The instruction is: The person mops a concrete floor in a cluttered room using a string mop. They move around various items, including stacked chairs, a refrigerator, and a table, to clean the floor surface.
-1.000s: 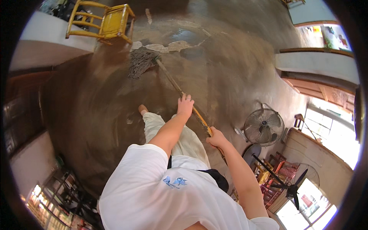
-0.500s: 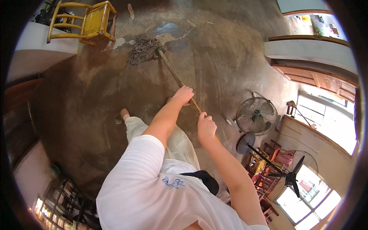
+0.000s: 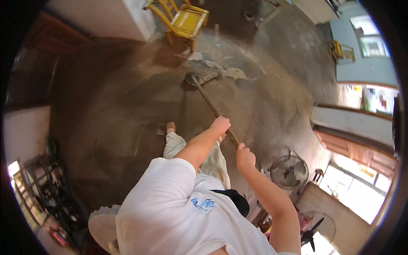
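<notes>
Both my hands grip the wooden handle (image 3: 207, 98) of a mop, which slants away from me to the far left. My left hand (image 3: 221, 124) wraps around the shaft farther down, toward the mop head. Closer to my body, my right hand (image 3: 245, 158) is closed on the upper part of the same handle. The grey string mop head (image 3: 207, 75) lies on the brown concrete floor (image 3: 127, 97), its strands trailing to the right beside a pale patch. One of my feet (image 3: 171, 127) shows left of my left forearm.
A yellow wooden chair (image 3: 187, 23) stands beyond the mop head, beside a white wall corner. To my right are a round floor fan (image 3: 290, 171) and a black-bladed fan (image 3: 312, 233). A dark shelf rack (image 3: 59, 187) stands at the left, and a small yellow chair (image 3: 341, 51) far right.
The view has swung left. The mop head's strands trailed left of the handle and now trail right. Both hands keep their hold on the handle.
</notes>
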`<act>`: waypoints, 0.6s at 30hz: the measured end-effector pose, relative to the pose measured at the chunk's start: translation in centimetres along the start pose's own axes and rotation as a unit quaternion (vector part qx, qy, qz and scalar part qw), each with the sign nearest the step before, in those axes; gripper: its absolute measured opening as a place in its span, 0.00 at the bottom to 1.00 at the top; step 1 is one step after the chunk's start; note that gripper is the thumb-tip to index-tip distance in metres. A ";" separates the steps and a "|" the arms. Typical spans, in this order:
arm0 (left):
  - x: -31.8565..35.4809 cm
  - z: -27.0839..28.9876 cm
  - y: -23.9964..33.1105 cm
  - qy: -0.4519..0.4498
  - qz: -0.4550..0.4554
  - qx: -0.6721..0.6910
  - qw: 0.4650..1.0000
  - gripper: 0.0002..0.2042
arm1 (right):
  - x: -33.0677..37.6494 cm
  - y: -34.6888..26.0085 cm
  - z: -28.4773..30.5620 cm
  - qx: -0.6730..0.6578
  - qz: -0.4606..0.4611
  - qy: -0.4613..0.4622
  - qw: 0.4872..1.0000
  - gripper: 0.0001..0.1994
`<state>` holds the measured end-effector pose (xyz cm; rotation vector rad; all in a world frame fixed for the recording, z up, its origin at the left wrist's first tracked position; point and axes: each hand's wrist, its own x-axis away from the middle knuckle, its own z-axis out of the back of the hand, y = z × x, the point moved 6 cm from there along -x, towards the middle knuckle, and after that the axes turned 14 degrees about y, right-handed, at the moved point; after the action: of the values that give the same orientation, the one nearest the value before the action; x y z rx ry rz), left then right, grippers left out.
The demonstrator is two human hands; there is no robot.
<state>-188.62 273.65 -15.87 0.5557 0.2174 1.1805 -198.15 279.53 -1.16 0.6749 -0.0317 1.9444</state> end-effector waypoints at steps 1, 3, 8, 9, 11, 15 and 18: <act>1.7 0.6 -2.2 0.015 0.025 0.005 1.000 0.14 | -0.5 -2.2 1.1 0.006 0.027 0.002 1.000 0.14; 5.7 2.3 -5.9 -0.013 0.074 0.005 0.997 0.16 | -1.2 -6.9 1.8 -0.005 0.056 0.012 0.998 0.14; 16.9 3.4 -16.5 0.003 0.190 0.010 0.982 0.15 | -2.9 -19.8 3.0 -0.006 0.181 0.037 0.983 0.13; 19.1 3.7 -18.3 0.016 0.207 0.014 0.978 0.14 | -3.4 -22.4 3.5 0.007 0.214 0.045 0.976 0.13; 24.4 4.2 -21.6 0.084 0.269 0.024 0.959 0.13 | -4.0 -27.2 3.8 0.019 0.223 0.003 0.975 0.15; 34.4 3.1 -27.6 0.187 0.389 0.007 0.902 0.14 | -4.3 -36.6 3.1 0.013 0.314 0.017 0.949 0.18; 41.0 3.1 -29.0 0.234 0.438 0.033 0.867 0.16 | -3.6 -42.1 1.1 0.021 0.353 0.031 0.935 0.21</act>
<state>-148.15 302.63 -23.19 0.4171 0.4453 2.2093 -161.10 295.93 -13.19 0.6843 -0.2202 2.6631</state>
